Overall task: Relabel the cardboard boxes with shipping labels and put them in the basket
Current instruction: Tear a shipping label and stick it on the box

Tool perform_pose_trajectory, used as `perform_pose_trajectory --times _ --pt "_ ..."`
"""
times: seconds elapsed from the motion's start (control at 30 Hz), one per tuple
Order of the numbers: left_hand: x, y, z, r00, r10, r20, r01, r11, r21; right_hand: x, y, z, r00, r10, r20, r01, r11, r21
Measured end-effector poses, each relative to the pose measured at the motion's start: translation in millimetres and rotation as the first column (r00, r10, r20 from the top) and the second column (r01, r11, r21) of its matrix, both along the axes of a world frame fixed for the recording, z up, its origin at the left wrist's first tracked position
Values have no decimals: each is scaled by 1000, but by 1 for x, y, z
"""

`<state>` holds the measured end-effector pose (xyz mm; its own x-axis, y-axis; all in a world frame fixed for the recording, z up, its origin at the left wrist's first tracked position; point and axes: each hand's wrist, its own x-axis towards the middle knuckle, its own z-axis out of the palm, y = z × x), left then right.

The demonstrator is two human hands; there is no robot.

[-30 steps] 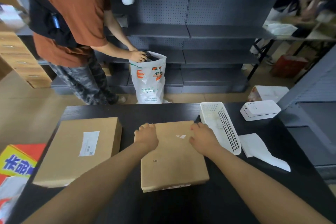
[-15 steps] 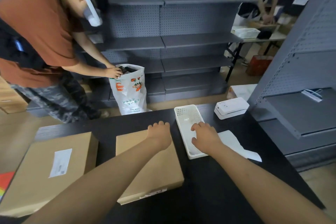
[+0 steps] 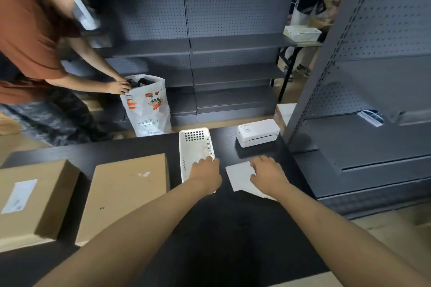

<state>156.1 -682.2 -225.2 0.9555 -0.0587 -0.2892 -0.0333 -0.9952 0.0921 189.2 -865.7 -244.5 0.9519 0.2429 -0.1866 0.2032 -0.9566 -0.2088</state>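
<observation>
Two flat cardboard boxes lie on the black table. The left box (image 3: 42, 202) carries a white label; the middle box (image 3: 126, 193) shows only a small white scrap on top. A white perforated basket (image 3: 194, 144) stands to the right of them. My left hand (image 3: 205, 173) lies over the basket's near right rim, fingers bent loosely and gripping nothing I can see. White label sheets (image 3: 239, 178) lie to the right of the basket, and my right hand (image 3: 268, 175) rests on them with fingertips touching the paper.
A white label printer (image 3: 257, 133) sits at the table's far right. Grey shelving (image 3: 363, 77) stands close on the right. Across the table a person in an orange shirt (image 3: 30, 37) bends over a white plastic bag (image 3: 148, 107) on the floor.
My left hand left the middle box and moved right onto the basket. My right hand moved from the basket to the label sheets. The view swung to the right.
</observation>
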Motion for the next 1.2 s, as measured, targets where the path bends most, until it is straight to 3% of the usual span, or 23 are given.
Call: perform_pose_trajectory --times 0.27,0.63,0.93,1.2 --pt "29 -19 -23 999 -14 -33 10 995 -97 29 -27 -17 999 -11 -38 9 999 -52" --pt "67 -49 -72 984 -155 -90 153 988 -29 57 -42 -61 990 -31 -139 28 999 -24" --pt "69 -68 -117 965 -136 -226 145 989 22 64 -45 -115 953 81 -293 -93 995 -26" --pt "78 -79 -134 988 -72 -137 85 992 93 71 -46 -137 938 114 -328 -100 993 60"
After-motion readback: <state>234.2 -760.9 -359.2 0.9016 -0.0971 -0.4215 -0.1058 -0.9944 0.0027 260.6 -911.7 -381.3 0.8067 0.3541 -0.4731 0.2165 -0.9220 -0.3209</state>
